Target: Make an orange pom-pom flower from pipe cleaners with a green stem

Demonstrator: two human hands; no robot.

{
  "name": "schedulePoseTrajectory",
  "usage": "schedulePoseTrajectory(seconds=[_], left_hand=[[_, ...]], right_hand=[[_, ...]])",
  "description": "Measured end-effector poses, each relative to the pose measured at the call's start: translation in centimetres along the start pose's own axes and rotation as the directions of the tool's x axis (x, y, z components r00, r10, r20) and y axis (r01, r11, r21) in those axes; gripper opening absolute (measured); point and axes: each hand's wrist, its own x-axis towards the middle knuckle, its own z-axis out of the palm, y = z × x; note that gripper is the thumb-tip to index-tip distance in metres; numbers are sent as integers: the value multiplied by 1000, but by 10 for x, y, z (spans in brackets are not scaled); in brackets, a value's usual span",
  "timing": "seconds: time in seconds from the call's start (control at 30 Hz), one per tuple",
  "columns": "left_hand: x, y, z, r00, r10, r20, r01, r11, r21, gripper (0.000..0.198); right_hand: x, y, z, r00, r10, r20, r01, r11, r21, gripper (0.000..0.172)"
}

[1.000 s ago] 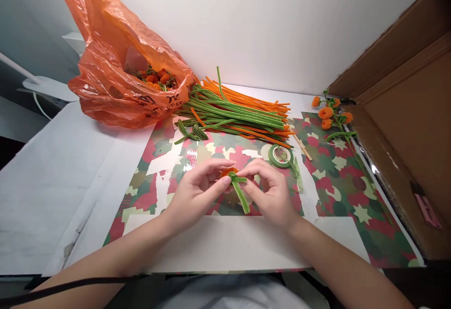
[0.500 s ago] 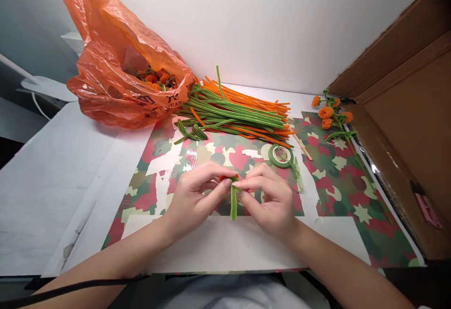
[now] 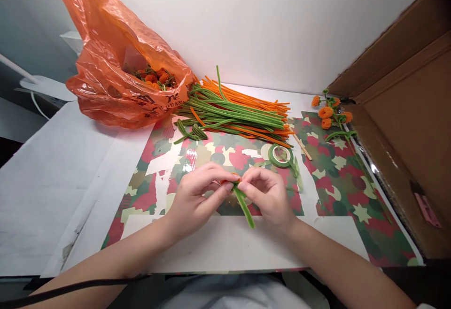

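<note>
Between my hands is a small pipe-cleaner flower, its orange head mostly covered by fingers and its fuzzy green stem slanting down to the right. My left hand pinches the flower between thumb and fingers. My right hand is closed at the flower's right side, thumb and fingertips pressed together on it; exactly which part they grip is hidden. Just beyond my right hand lies a roll of green floral tape, with a loose end trailing toward the right.
Green pipe cleaners and orange pipe cleaners lie bundled behind my hands. An orange plastic bag with flowers inside stands left. A finished orange flower sprig, a wooden stick, a pink cutter and cardboard are right.
The green stem has swung from pointing straight down to slanting right. My right fingers have shifted slightly upward and bent closer around the flower. My left hand is nearly still.
</note>
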Motion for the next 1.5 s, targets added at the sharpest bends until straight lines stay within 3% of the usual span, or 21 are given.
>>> schedulePoseTrajectory(seconds=[0.07, 0.23, 0.33, 0.47, 0.6, 0.7, 0.97, 1.13, 1.3, 1.5], left_hand=[[-1, -1, -1, 997, 73, 3, -73, 994, 79, 22], [1, -4, -2, 986, 166, 25, -167, 956, 241, 25], [2, -3, -2, 989, 142, 44, -148, 958, 245, 21], [2, 0, -2, 996, 79, 50, -87, 980, 179, 8], [1, 4, -1, 995, -70, 73, 66, 997, 49, 6], [0, 4, 1, 994, -105, 33, 107, 993, -42, 7], [-5, 0, 4, 993, 65, -103, -54, 993, 105, 10], [-5, 0, 6, 994, 34, -104, -19, 989, 145, 9], [-5, -1, 9, 990, -82, -114, 92, 992, 91, 9], [0, 1, 8, 925, -376, -52, 369, 923, -106, 17]], right_hand=[[2, -3, -2, 1000, 3, 11, -2, 993, -118, 13], [7, -14, -8, 951, -186, 247, 288, 824, -489, 15], [7, -15, -10, 931, -209, 299, 339, 798, -499, 18], [7, -14, -9, 930, -233, 284, 344, 823, -451, 17], [5, -13, -7, 953, -180, 245, 261, 896, -359, 17], [3, -10, -2, 977, -106, 188, 152, 957, -249, 17], [-1, -12, 9, 987, 122, 104, -122, 992, -2, 30], [1, -13, 8, 967, 224, 118, -233, 970, 67, 36], [6, -10, 4, 933, 308, 187, -325, 943, 69, 42], [7, 2, 1, 952, 299, 70, -289, 949, -125, 37]])
